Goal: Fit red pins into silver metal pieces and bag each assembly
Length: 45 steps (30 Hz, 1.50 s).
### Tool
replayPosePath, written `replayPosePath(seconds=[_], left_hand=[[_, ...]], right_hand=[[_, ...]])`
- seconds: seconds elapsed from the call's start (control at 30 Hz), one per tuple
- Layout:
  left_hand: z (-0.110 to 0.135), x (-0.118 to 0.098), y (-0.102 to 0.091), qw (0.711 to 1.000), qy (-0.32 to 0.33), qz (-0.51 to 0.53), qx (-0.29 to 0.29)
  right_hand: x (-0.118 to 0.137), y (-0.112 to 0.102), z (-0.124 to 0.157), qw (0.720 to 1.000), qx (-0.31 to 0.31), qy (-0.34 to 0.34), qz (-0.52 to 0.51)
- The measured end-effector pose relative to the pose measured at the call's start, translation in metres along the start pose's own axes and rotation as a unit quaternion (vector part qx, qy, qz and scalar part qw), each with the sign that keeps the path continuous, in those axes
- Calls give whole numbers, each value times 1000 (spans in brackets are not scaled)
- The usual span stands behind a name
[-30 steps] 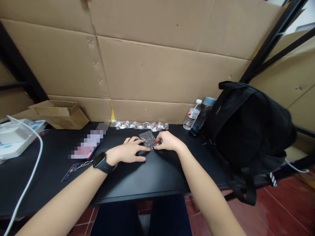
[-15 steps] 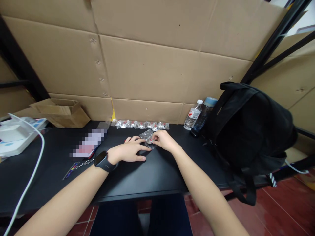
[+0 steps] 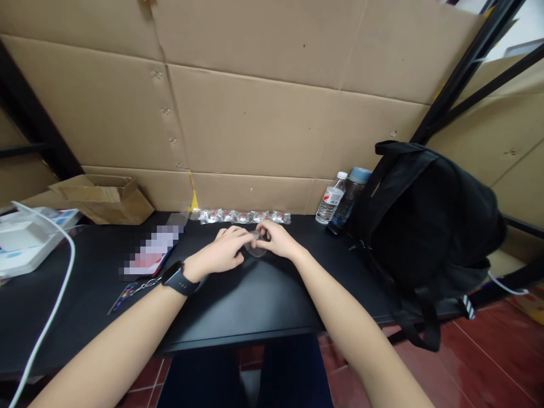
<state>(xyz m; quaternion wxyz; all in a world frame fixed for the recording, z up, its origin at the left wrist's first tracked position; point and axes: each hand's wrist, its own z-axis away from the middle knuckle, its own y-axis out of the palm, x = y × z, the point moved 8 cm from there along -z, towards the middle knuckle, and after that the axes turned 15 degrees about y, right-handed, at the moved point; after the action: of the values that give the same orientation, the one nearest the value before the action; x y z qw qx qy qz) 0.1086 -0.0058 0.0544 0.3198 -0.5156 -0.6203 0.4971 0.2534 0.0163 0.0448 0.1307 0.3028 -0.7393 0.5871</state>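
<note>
A small clear plastic packet (image 3: 256, 250) is between my two hands just above or on the black desk. My right hand (image 3: 277, 240) pinches its right side with thumb and forefinger, the other fingers curled. My left hand (image 3: 225, 249), a dark watch on its wrist, comes in from the left with its fingers bent together and their tips on the packet's upper left edge. What the packet contains is mostly covered by my fingers. Behind them, a row of several similar clear packets (image 3: 242, 216) with shiny contents and red marks lies along the cardboard wall.
To the right stand a water bottle (image 3: 329, 201), a blue-lidded bottle (image 3: 356, 190) and a large black backpack (image 3: 437, 226). At left are a blurred-out flat item (image 3: 157, 249) with a chain, a brown paper bag (image 3: 114, 198), a white power strip (image 3: 29, 243) and a white cable (image 3: 63, 283).
My left hand's spread fingers have drawn together and reached onto the packet. My right hand has shifted slightly back, still pinching. The packet looks turned and more covered.
</note>
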Motion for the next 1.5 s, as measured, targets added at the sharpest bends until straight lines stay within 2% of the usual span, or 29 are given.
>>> replayPosePath(seconds=[0.07, 0.17, 0.33, 0.57, 0.67, 0.73, 0.83, 0.93, 1.1, 1.23, 1.3, 1.5], left_hand=[[-2, 4, -3, 999, -18, -21, -42], [-5, 10, 1, 995, -48, -47, -76], [-3, 28, 11, 989, -111, -30, -94], [8, 49, 3, 974, -195, 49, -107], [8, 48, 0, 972, -199, 57, -110], [6, 45, 2, 976, -181, 53, -109], [0, 37, 9, 984, -143, 56, -94], [-2, 35, 13, 986, -132, 57, -87], [1, 41, 8, 975, -173, 66, -122], [5, 48, 12, 958, -234, 112, -126], [6, 50, 15, 954, -254, 112, -118], [2, 39, 21, 974, -218, 28, -49]], right_hand=[[-5, -9, 3, 1000, 1, -9, -30], [-10, -12, 5, 1000, -4, -20, 0], [-9, 1, 3, 999, 23, -8, 22], [-12, -4, 0, 998, 13, 60, -10], [-20, -1, -1, 993, 39, 110, -36], [-22, 1, -1, 991, 51, 117, -49], [-19, -1, 0, 994, 45, 89, -44], [-16, -8, 2, 998, 24, 56, 0], [-30, -16, -1, 995, -2, 97, 30], [-44, -8, -5, 988, 8, 156, -11], [-44, -5, -5, 987, -8, 162, 0], [-27, -2, 1, 980, -61, 151, 118]])
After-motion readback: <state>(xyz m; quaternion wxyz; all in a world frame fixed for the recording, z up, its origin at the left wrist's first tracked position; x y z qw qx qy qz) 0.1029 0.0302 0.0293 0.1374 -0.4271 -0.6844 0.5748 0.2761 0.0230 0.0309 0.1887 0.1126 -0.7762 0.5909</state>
